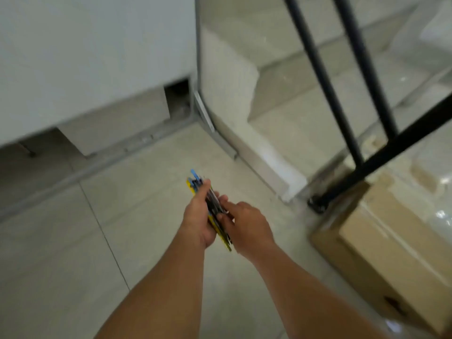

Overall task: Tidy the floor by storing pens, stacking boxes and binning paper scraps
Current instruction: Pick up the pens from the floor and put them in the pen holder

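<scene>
**Holding a pen bundle over the floor, both hands on it**

Gripping: left hand (197, 216) is wrapped around a bundle of pens (215, 211); right hand (247, 226) closes on the same bundle from the 3 o'clock side. Hands together, touching the pens at frame centre, above the tiled floor (73, 253).

Containers: one cardboard box (391, 253) at 4 o'clock, closed, taped, sitting on the floor under black metal legs (342, 106). Contents not visible.

Pens: mixed barrels, yellow, dark and blue. Blue caps stick out past the left fingers toward 12 o'clock; a yellow end pokes out below toward 6 o'clock.

Unclear: motion blur, so pen count unreadable. Box is cut off at the right and bottom edges. White cabinet (85, 57) at 10 o'clock has a dark gap beneath, interior not readable.
</scene>
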